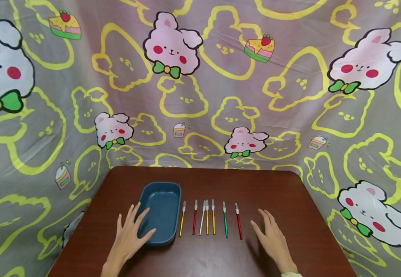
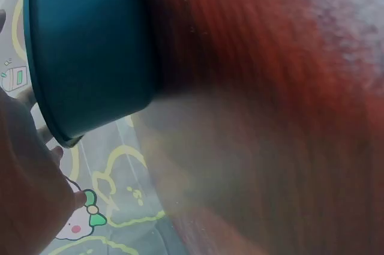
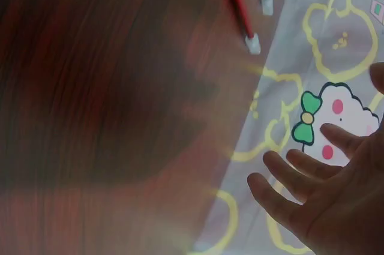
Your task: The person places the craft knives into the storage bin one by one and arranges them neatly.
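Observation:
A dark blue rectangular tray lies on the left half of the table, nothing visible inside it. My left hand hovers at the tray's left near side, fingers spread; whether it touches the rim I cannot tell. Right of the tray lies a row of several slim pen-like sticks with pale caps: yellow, red, a white one, two more yellow, green and red. My right hand is held to the right of the last red stick, fingers apart and holding nothing.
The brown wooden table has rounded far corners. A patterned cloth with cartoon rabbits hangs behind it and along both sides. In the row, the white stick leans against or very near the yellow one beside it.

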A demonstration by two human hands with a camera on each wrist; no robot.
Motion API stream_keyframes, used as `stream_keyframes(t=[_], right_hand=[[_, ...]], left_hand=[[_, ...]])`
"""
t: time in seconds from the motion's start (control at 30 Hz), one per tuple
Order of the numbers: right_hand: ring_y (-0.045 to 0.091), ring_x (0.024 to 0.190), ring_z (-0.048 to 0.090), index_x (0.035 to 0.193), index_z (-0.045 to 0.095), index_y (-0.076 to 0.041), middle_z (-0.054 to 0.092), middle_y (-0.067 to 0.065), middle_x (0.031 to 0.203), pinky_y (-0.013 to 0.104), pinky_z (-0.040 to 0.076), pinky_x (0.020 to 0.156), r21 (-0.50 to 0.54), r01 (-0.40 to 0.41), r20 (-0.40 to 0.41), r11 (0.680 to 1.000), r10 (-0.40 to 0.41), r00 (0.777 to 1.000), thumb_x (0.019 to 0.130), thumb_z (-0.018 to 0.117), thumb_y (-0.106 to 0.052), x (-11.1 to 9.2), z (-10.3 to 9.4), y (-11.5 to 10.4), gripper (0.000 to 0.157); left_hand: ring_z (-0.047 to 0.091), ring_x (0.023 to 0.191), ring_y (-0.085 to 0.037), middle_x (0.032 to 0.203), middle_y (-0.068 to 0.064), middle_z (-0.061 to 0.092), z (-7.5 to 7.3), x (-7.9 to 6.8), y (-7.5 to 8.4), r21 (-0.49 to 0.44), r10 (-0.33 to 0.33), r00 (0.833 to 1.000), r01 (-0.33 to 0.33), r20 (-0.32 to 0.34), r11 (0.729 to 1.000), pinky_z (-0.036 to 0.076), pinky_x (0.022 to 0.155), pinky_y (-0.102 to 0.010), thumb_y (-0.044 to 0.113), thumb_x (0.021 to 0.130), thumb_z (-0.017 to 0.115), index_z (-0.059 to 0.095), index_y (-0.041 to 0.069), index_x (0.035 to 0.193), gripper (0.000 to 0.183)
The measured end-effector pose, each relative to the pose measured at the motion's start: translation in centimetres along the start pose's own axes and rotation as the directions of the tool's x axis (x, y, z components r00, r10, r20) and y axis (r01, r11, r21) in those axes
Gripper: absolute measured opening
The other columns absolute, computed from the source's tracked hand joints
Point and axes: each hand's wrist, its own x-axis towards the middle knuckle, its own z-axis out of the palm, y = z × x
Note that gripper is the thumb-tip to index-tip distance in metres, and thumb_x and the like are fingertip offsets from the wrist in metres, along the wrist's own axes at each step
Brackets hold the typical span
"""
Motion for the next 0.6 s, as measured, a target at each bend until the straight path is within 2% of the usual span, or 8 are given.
stream_keyframes(t=[0.23,0.43,0.6], right_hand=[[0.051,0.127,0.059,0.151,0.051,-0.003,0.053,0.028,0.148,0.07,0.052,0.092,0.078,-0.092,-0.019,0.993,0.094,0.995,0.106,0.066,-0.033,0.7,3.1,-1.9,0.057],[0.052,0.122,0.062,0.142,0.056,0.003,0.058,0.031,0.137,0.068,0.053,0.091,0.085,-0.114,-0.052,0.99,0.118,0.992,0.099,0.074,-0.021,1.1,5.1,-2.7,0.052],[0.049,0.116,0.064,0.135,0.058,0.007,0.061,0.028,0.127,0.067,0.054,0.088,0.085,-0.129,-0.075,0.988,0.135,0.988,0.093,0.079,-0.016,1.5,6.5,-3.2,0.053]], left_hand=[[0.028,0.152,-0.051,0.167,-0.02,0.034,0.2,-1.0,-0.6,0.015,-0.03,1.0,0.029,0.006,0.999,0.017,0.112,-0.082,0.057,0.088,0.079,0.051,0.015,0.156,0.085],[0.031,0.151,-0.051,0.167,-0.019,0.036,0.5,-1.3,-0.6,0.007,-0.029,1.0,0.029,0.004,1.0,0.019,0.111,-0.081,0.057,0.087,0.081,0.047,0.011,0.158,0.091],[0.03,0.153,-0.049,0.166,-0.021,0.036,0.5,-1.1,-0.5,0.036,-0.072,0.997,0.071,0.038,0.997,0.017,0.115,-0.08,0.066,0.084,0.079,0.043,0.005,0.16,0.103]])
